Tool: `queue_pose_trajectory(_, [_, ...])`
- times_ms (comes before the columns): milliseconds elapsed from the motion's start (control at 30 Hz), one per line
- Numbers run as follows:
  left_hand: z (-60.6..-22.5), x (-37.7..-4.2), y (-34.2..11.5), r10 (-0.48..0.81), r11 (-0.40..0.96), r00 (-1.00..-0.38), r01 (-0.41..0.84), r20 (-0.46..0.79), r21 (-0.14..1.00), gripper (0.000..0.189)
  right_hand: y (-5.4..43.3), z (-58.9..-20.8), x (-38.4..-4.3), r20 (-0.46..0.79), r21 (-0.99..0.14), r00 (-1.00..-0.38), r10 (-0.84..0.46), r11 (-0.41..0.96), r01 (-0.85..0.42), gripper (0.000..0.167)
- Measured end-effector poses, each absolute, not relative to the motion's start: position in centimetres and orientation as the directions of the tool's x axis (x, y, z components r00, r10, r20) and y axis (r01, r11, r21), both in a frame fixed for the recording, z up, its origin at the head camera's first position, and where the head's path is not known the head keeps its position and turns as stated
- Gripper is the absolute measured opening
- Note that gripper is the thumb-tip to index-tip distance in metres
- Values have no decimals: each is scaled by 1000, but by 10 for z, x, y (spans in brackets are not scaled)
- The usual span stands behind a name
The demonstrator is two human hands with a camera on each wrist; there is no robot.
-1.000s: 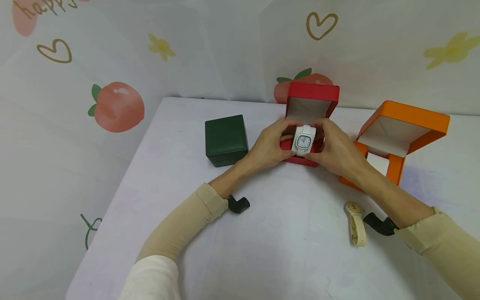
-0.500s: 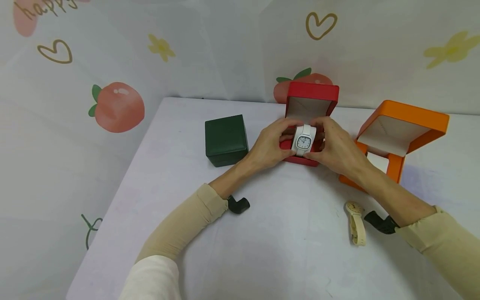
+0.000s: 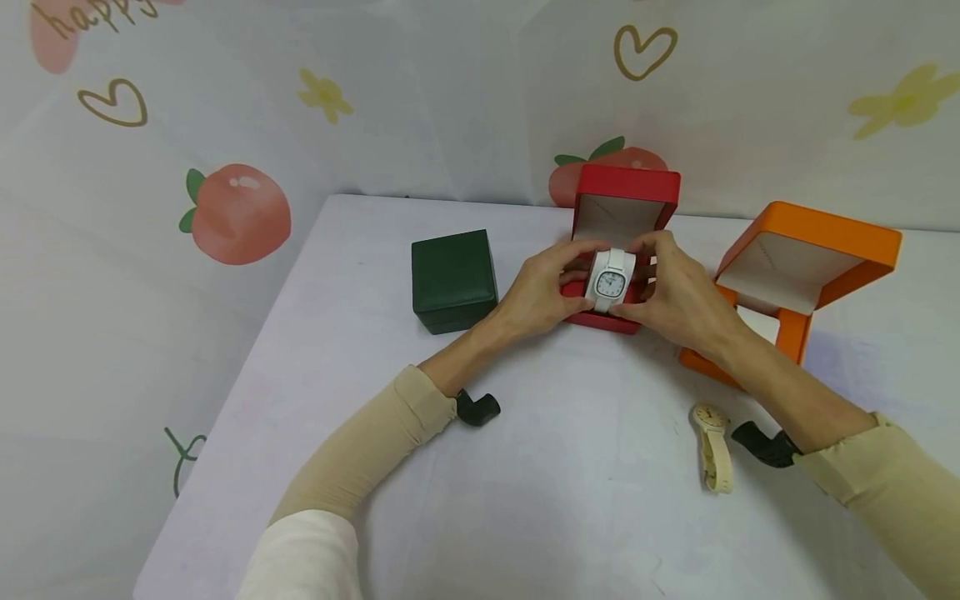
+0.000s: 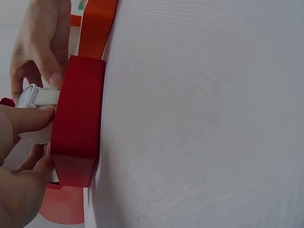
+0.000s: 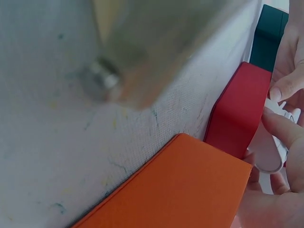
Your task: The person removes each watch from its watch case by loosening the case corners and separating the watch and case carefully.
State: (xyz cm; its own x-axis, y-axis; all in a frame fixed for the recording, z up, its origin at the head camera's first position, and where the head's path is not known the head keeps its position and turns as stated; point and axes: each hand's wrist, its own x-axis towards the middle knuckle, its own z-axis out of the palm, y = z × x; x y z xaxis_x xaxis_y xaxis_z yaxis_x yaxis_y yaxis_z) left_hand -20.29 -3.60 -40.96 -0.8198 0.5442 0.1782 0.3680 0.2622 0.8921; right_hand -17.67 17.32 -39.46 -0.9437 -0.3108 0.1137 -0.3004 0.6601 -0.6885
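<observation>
The left hand (image 3: 543, 285) and right hand (image 3: 688, 298) are holding a white, square-faced wristwatch (image 3: 611, 284) from either side, their fingers curling around the pale, rounded cushion (image 5: 266, 151) it is encircling. Between the hands, the watch is facing up at an open red hinged box (image 3: 628, 185). A dark-green cuboid box (image 3: 453, 277) is standing left of the left hand, an open orange box (image 3: 836, 233) right of the right hand. Nearer the person than the right hand, a cream, round-faced watch (image 3: 714, 450) is lying on the whitish tabletop (image 3: 547, 475).
</observation>
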Motion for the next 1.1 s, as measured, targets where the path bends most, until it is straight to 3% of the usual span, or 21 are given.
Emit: queue_pose_trajectory(1100, [-403, -203, -36, 562, 172, -793, 391, 236, 904, 62, 178, -395, -178, 61, -789, -952, -300, 569, -230, 76])
